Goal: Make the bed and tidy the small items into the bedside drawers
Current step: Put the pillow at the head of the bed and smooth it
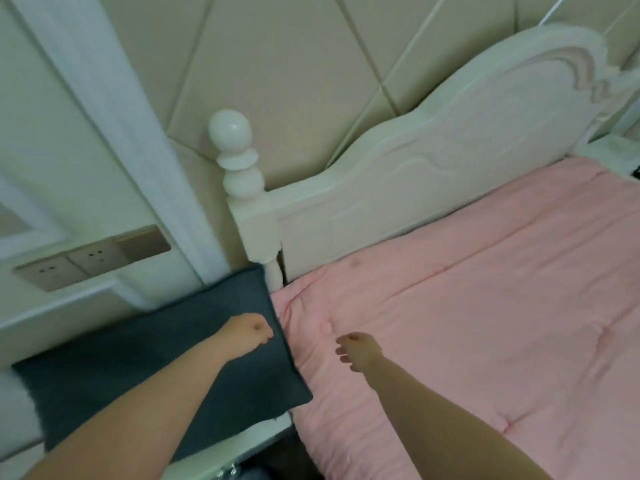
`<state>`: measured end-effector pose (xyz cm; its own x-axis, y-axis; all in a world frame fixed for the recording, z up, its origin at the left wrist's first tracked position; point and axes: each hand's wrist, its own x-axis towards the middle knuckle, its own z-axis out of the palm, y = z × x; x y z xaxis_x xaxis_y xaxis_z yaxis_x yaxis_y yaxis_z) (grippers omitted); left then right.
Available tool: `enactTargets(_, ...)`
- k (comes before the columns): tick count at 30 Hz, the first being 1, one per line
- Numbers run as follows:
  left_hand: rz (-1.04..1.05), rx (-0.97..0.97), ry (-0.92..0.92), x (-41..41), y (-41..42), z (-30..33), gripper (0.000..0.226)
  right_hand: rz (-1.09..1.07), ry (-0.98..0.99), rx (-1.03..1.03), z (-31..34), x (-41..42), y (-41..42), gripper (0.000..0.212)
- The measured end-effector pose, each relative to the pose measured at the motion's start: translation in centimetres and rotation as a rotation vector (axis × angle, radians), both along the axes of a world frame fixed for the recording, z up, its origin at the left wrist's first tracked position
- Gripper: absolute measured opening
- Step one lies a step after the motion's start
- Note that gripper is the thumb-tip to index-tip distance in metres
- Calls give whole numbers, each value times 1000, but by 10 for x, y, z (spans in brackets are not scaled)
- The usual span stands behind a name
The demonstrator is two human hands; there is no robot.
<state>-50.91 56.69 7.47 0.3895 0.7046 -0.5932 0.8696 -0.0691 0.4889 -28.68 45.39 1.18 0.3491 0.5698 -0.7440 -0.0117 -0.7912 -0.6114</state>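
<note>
A pink quilted cover (pixel 485 306) lies spread flat over the bed, up to the white headboard (pixel 450 174). A dark grey pillow (pixel 145 351) lies on the white bedside cabinet (pixel 249 441), its right edge against the quilt. My left hand (pixel 251 332) is curled into a fist over the pillow's right edge, and I see nothing in it. Just to the right, my right hand (pixel 360 351) hovers low over the quilt's left border with its fingers spread and empty. The cabinet's drawers are hidden under the pillow and my arm.
A white bed post with a ball top (pixel 239 174) stands between pillow and headboard. Wall sockets (pixel 86 258) sit on the panelled wall at the left. Something white lies at the far right edge (pixel 616 150) beyond the bed.
</note>
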Motion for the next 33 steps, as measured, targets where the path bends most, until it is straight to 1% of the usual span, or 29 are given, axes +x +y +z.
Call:
enactTargets(3, 46, 44, 68, -58, 4, 8, 10, 109, 10, 38, 18, -30, 28, 27)
enactTargets(6, 157, 87, 100, -112, 5, 17, 7, 185, 12, 66, 27, -61, 51, 24)
enactTargets(9, 271, 120, 155, -159, 7, 19, 18, 264, -30, 95, 34, -90, 70, 18)
enactTargets(11, 346, 118, 166, -183, 7, 14, 27, 309, -25, 106, 36, -105, 81, 13)
enactTargets(13, 396, 94, 161, -206, 7, 9, 37, 395, -56, 138, 36, -120, 92, 11)
enactTargets(14, 412, 86, 155, -216, 7, 6, 41, 464, -104, 159, 33, -127, 99, 10)
enactTargets(17, 430, 81, 125, -234, 13, -4, 53, 593, -250, 198, 37, -147, 114, 16)
enactTargets(19, 464, 71, 73, -243, 20, -10, 68, 704, -341, 219, 42, -161, 127, 27)
enactTargets(21, 509, 56, 13, -249, 28, -14, 79, 737, -379, 233, 44, -170, 137, 37)
enactTargets(23, 521, 59, -19, -259, 39, -19, 81, 775, -402, 226, 46, -181, 148, 45)
enactTargets(25, 500, 81, -21, -267, 49, -26, 79, 857, -443, 210, 47, -191, 159, 53)
enactTargets(28, 484, 82, -43, -278, 71, -36, 76, 996, -581, 197, 47, -206, 180, 62)
enactTargets(31, 524, 76, -133, -288, 89, -50, 84, 1138, -700, 109, 40, -222, 195, 72)
enactTargets(33, 518, 50, -160, -297, 101, -61, 87, 1206, -765, 49, 36, -233, 208, 77)
